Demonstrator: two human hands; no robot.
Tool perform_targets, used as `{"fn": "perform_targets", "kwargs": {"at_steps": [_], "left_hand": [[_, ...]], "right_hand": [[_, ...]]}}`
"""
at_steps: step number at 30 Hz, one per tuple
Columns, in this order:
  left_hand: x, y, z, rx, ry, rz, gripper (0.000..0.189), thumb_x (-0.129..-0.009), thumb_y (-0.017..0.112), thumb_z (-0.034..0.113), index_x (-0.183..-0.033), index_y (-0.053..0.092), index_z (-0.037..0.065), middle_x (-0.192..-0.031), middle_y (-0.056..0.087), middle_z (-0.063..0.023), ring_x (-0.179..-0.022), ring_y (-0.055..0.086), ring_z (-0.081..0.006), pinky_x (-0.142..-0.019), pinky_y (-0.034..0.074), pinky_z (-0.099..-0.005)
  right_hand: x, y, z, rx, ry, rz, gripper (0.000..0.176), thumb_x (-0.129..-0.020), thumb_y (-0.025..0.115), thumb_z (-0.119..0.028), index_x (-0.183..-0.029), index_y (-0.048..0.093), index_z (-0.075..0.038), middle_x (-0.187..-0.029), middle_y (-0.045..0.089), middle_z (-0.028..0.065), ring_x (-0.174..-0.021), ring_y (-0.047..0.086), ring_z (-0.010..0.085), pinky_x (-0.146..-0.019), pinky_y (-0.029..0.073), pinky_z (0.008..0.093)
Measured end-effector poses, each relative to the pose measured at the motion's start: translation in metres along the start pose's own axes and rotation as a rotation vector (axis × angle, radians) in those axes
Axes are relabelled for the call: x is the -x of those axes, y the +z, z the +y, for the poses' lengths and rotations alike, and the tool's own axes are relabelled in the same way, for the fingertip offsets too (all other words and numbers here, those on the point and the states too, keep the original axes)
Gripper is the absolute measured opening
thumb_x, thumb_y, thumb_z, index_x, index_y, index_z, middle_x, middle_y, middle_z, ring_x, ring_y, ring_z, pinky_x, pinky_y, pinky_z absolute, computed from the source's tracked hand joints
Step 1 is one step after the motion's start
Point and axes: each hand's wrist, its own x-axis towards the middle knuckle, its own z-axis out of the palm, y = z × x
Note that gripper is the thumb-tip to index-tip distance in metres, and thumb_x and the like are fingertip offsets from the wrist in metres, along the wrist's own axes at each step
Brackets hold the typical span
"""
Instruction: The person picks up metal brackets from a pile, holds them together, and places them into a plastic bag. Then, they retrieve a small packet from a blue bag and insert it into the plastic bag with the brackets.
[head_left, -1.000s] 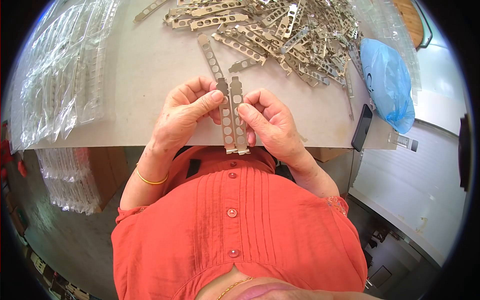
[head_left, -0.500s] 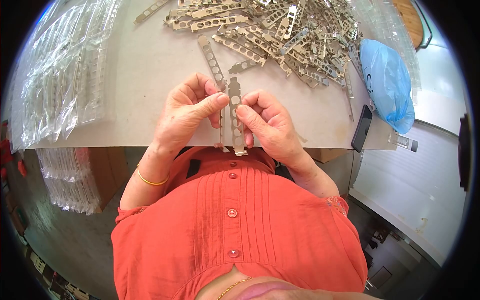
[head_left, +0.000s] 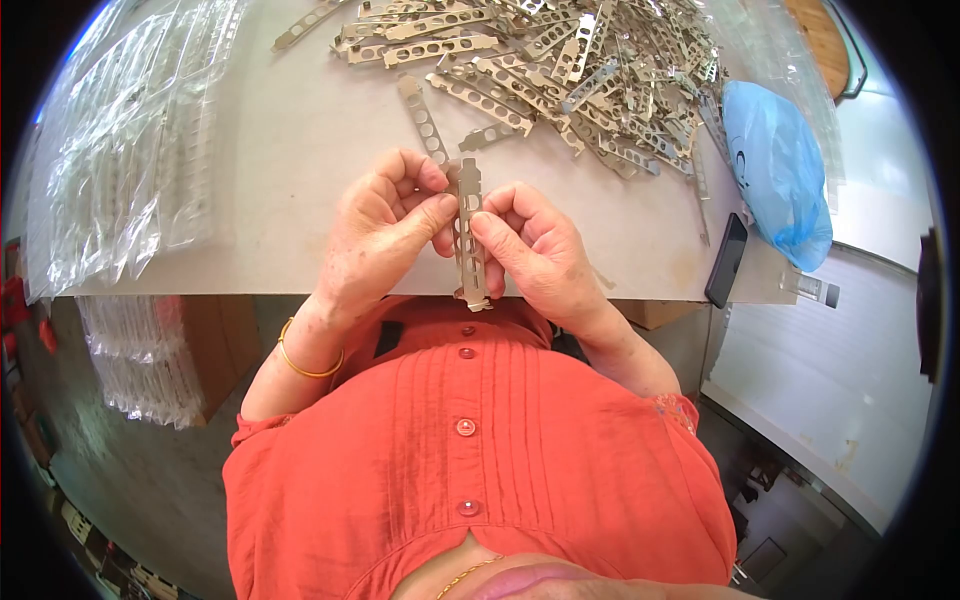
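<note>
Two slim metal brackets with round holes are held upright close together at the table's front edge. My left hand (head_left: 385, 225) pinches the left bracket (head_left: 457, 262), which is mostly hidden behind the other. The front bracket (head_left: 470, 180) is between the thumb and fingers of my right hand (head_left: 535, 240). Beyond my left fingers a loose bracket (head_left: 422, 122) lies on the table, and a shorter-looking one (head_left: 487, 136) lies to its right. A large pile of similar brackets (head_left: 600, 85) covers the far middle and right.
Clear plastic packs (head_left: 130, 150) lie on the left of the table (head_left: 280, 170); more packs (head_left: 135, 350) stand below beside a cardboard box (head_left: 220, 340). At right are a blue plastic bag (head_left: 775, 170) and a black phone (head_left: 726, 260). One bracket (head_left: 305, 25) lies at the far left.
The two held brackets have come together; the left one has moved right and now overlaps behind the other. My left hand has shifted slightly right.
</note>
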Motion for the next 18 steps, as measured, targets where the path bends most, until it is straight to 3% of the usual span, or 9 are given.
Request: {"fn": "perform_targets", "kwargs": {"at_steps": [18], "left_hand": [[0.001, -0.001, -0.003, 0.018, -0.012, -0.034, 0.023, -0.091, 0.071, 0.002, -0.106, 0.054, 0.000, -0.093, 0.062, -0.0052, -0.076, 0.063, -0.0099, -0.066, 0.054, -0.0236]], "right_hand": [[0.005, 0.008, -0.004, 0.280, -0.072, 0.047, 0.007, -0.105, 0.051, -0.010, -0.102, 0.051, -0.004, -0.073, 0.063, 0.0049, -0.059, 0.062, 0.0083, -0.049, 0.048, 0.0255]]}}
